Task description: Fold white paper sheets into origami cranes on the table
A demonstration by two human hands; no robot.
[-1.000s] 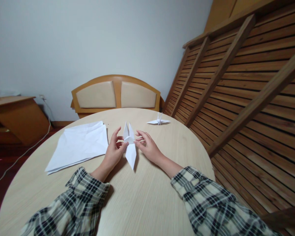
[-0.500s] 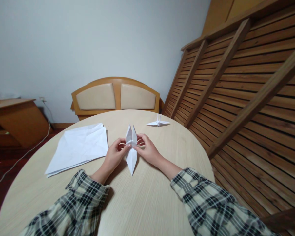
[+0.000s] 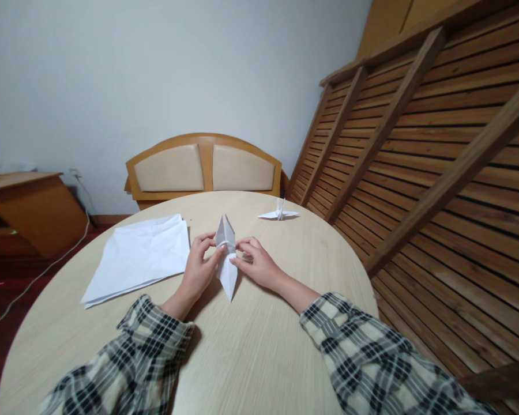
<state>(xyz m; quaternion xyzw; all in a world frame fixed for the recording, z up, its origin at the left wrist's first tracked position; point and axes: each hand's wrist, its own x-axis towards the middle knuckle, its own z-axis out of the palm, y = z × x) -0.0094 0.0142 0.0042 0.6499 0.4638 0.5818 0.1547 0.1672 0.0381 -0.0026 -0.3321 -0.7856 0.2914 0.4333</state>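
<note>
Between my two hands is a piece of folded white origami paper (image 3: 228, 276), long and diamond-like, with a split point at its far end and a single point towards me. My left hand (image 3: 199, 268) pinches its left edge near the middle, thumb on top and fingers behind. On the other edge, my right hand (image 3: 256, 265) grips it the same way, its thumb just below the middle crease. Farther back on the table stands a finished white paper crane (image 3: 279, 212) with its wings spread.
Left of my hands, several white paper sheets (image 3: 140, 259) lie in a loose stack on the round wooden table (image 3: 259, 357). Behind the table is a padded headboard (image 3: 205, 164). Slatted wooden panels (image 3: 415, 167) lean at the right, and a desk (image 3: 30, 213) stands far left.
The folded paper has tilted slightly to the left, and its split far points are now closer together. My right thumb has slid a little lower on it.
</note>
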